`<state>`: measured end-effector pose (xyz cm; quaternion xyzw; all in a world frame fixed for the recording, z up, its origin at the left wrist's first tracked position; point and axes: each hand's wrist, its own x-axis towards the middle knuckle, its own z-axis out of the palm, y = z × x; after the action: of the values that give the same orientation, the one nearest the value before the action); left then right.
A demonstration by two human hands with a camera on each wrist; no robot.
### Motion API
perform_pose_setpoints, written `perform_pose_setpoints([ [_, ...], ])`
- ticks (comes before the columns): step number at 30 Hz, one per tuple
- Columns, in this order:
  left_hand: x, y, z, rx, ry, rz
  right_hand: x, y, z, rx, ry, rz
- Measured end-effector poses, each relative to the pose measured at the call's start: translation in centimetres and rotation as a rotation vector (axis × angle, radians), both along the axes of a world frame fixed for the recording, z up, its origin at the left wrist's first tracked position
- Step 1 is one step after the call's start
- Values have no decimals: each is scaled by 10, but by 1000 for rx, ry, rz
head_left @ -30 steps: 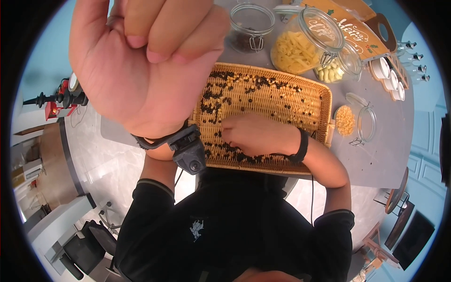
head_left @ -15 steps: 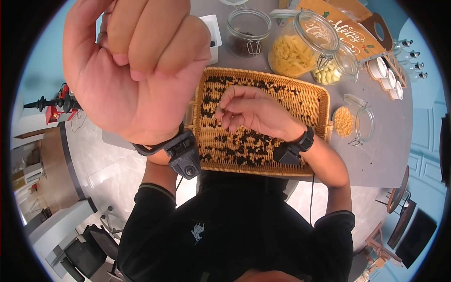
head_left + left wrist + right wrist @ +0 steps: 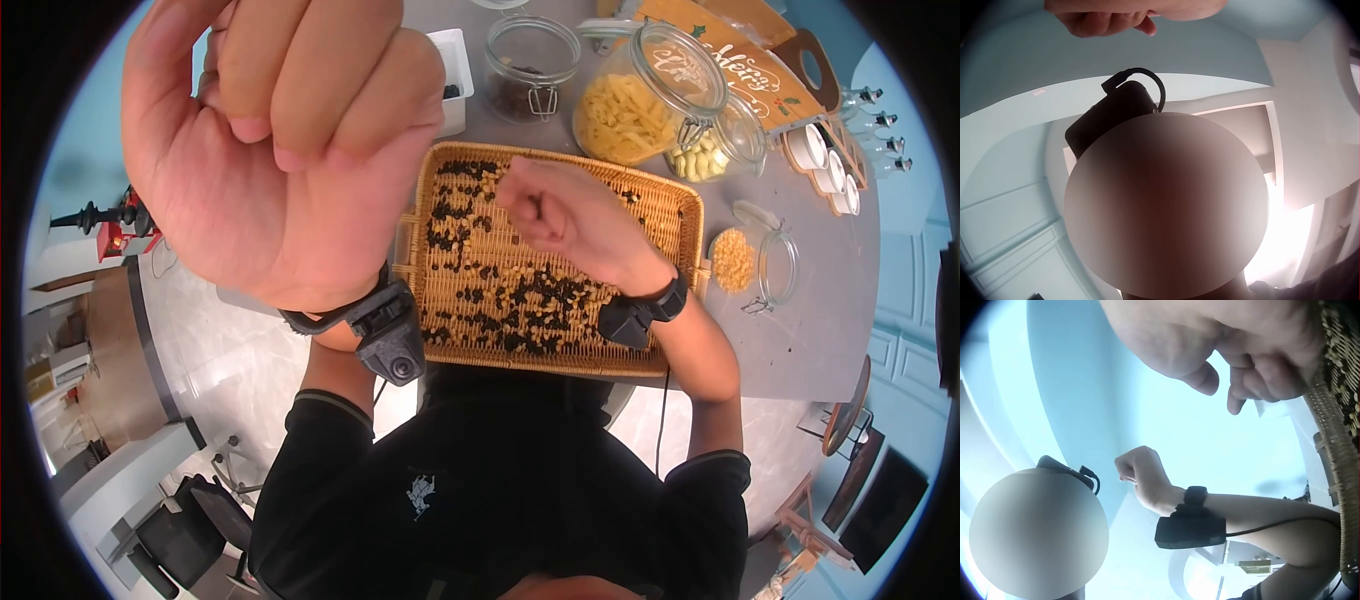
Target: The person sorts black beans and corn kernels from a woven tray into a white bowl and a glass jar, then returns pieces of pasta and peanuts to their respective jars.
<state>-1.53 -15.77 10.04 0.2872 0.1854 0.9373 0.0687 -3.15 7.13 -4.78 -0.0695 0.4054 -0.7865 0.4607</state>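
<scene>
We see the left hand [image 3: 270, 150] raised close to the head camera, well above the bench [image 3: 800, 330], fingers [image 3: 310, 80] curled into the palm. Nothing visible inside them. Left wrist view shows the same hand [image 3: 1110, 15] only at the top edge, fingers curled, nothing seen in them.

Right hand [image 3: 570, 220] sits over the wicker tray [image 3: 690, 220], upper middle area, fingers bunched together toward the thumb. Whether they pinch a bean: cannot tell, too small. In the right wrist view the right hand [image 3: 1229, 344] is close up beside the tray's woven edge [image 3: 1335, 419], fingers folded in, contents hidden.

The tray lies on the bench right in front of the person, holding mixed dark and pale beans [image 3: 510, 300], thickest along the near edge and left side.

Behind the tray:
- white square cup [image 3: 452, 70], dark bits inside
- clip-top jar with dark beans [image 3: 528, 65]
- big tilted jar of pasta [image 3: 640, 95]
- smaller jar of pale pieces [image 3: 715, 150]

Right of the tray: open jar of yellow kernels [image 3: 745, 260], just beside the tray's end. A lettered wooden board [image 3: 740, 60] lies at the far side.
</scene>
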Motion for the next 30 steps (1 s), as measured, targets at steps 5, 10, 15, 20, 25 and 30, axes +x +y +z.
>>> perform_pose_setpoints([
  [5, -1, -3, 0, -2, 15, 17, -6, 14, 22, 139, 161, -118],
  [10, -1, -3, -1, -2, 21, 18, 2, 4, 12, 695, 998, -29],
  [15, 0, 0, -1, -9, 23, -3, 13, -10, -34, 881, 1608, -33],
  [20, -1, 2, -1, -18, 39, -16, 13, -14, -49, 927, 1698, 51],
  [25, 0, 1, -1, -21, 37, -15, 15, -13, -41, 905, 1621, 92],
  [30, 0, 0, -2, -22, 50, -14, 15, -13, -36, 915, 1586, 133],
])
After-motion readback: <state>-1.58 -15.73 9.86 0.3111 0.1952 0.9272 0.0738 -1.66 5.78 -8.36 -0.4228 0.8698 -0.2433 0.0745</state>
